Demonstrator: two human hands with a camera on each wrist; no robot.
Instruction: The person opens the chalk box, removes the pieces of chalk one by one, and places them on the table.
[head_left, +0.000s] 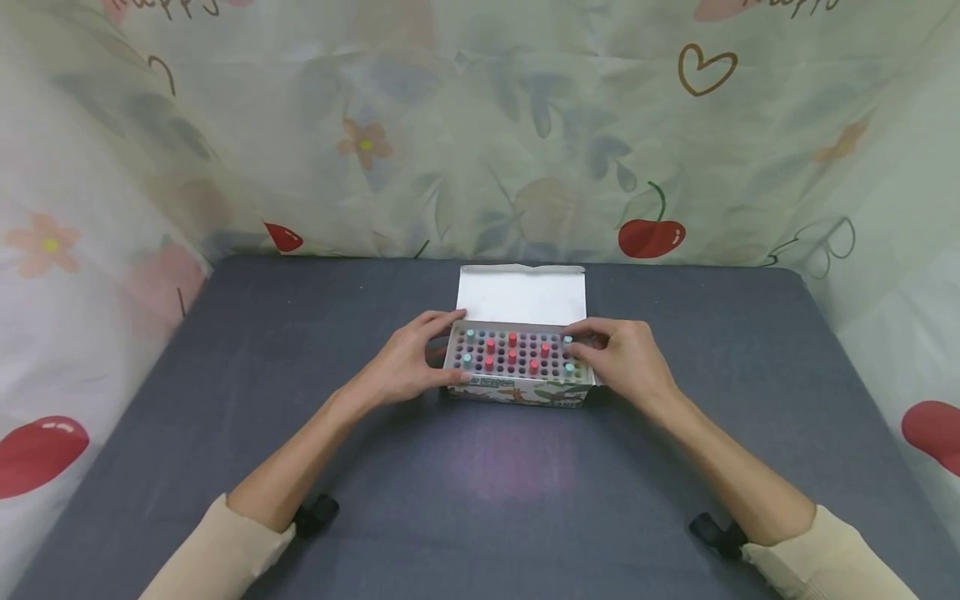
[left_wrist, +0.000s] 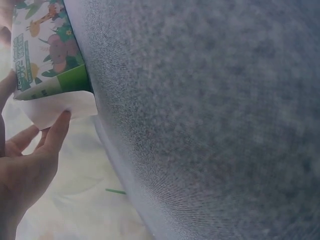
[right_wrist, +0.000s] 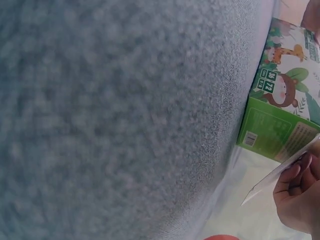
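Observation:
A cardboard box (head_left: pixel 517 390) printed with cartoon animals stands on the table, its white lid (head_left: pixel 521 296) folded back. Inside is a grey tray of holes with several red pens (head_left: pixel 512 340) and light blue pens standing in it, only their ends showing. My left hand (head_left: pixel 408 354) holds the box's left end, thumb at the front corner and fingers at the back corner. At the back right corner, the thumb and forefinger of my right hand (head_left: pixel 626 358) pinch the end of a light blue pen (head_left: pixel 567 340). Another light blue pen (head_left: pixel 569 369) stands just in front of it.
A dark grey cloth (head_left: pixel 517 508) covers the table. Behind it hangs a printed curtain (head_left: pixel 517 125) with flowers and cherries, which also runs along both sides. White side flaps of the box, such as the one (right_wrist: pixel 272 182) in the right wrist view, stick outward.

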